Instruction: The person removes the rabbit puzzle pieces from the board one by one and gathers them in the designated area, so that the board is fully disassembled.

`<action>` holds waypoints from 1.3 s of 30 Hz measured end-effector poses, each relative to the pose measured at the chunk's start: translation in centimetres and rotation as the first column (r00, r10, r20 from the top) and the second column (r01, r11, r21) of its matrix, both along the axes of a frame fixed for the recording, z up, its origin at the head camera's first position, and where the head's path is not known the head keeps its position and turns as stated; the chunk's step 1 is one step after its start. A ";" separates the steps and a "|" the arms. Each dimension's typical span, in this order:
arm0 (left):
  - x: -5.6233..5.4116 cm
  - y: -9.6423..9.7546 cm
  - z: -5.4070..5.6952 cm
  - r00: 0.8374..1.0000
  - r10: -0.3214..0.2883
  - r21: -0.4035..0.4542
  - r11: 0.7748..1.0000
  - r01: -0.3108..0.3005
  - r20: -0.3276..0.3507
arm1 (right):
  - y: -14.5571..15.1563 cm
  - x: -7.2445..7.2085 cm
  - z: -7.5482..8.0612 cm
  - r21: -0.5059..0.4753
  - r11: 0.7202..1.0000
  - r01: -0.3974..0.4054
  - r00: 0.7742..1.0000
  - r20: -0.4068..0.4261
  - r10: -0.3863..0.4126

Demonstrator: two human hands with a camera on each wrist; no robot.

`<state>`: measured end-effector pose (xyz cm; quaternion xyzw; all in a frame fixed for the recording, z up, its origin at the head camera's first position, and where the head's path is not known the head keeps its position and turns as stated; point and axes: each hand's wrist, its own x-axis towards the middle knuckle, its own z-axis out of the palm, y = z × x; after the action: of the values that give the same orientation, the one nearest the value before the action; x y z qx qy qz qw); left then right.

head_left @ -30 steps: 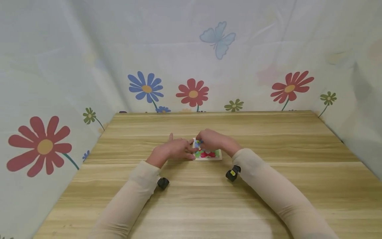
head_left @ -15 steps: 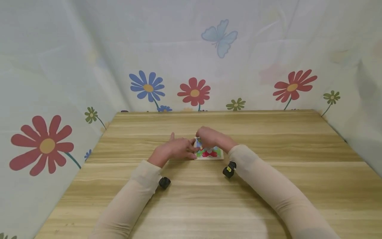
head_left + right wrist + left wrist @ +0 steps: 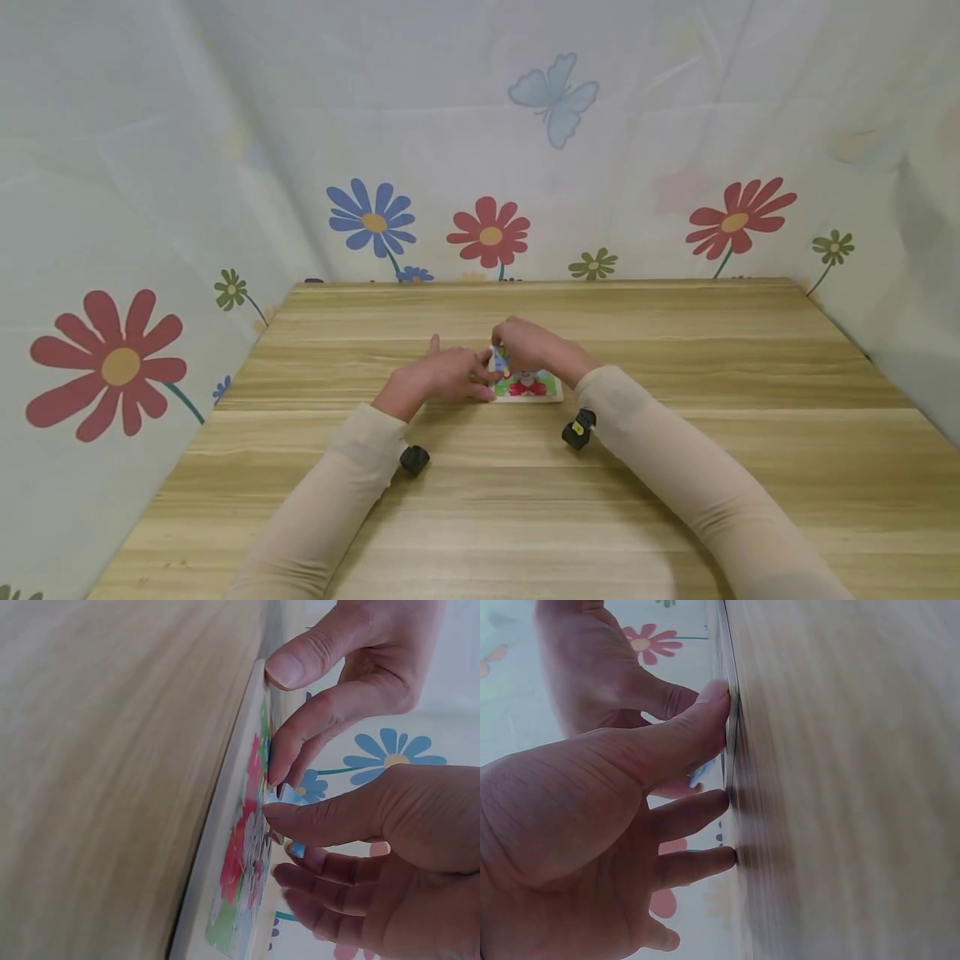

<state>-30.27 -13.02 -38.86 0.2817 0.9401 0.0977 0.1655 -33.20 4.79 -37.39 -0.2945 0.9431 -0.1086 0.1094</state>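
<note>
A small board puzzle (image 3: 536, 389) with a pale rim and a colourful cartoon picture lies flat on the table. My left hand (image 3: 448, 373) is at its left end, thumb on the near corner and the other fingers stretched out, some touching the table in the left wrist view. My right hand (image 3: 528, 344) reaches over the far part of the board. In the right wrist view, the thumb and index finger of the right hand (image 3: 390, 847) pinch a small bluish puzzle piece (image 3: 280, 796) at the picture. That right hand hides part of the picture in the head view.
The wood-grain table (image 3: 480, 500) extends around the board on all sides. A white cloth with printed flowers (image 3: 490, 236) hangs behind and beside it. Black wrist cameras (image 3: 578, 430) sit below both sleeves.
My right forearm has shifted slightly left, with the hand staying over the board. The left hand keeps its place at the left end. The head view has moved a little.
</note>
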 end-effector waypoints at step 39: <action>-0.1 0.3 0.2 1.000 0.007 -0.011 1.000 -0.007 0.024 | 7.0 -1.8 -0.1 -0.315 0.943 0.105 0.991 0.109 -0.073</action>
<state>-30.35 -12.73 -38.70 0.2764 0.9395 0.0965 0.1777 -35.02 11.74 -37.52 -0.2598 0.9190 -0.2791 0.1004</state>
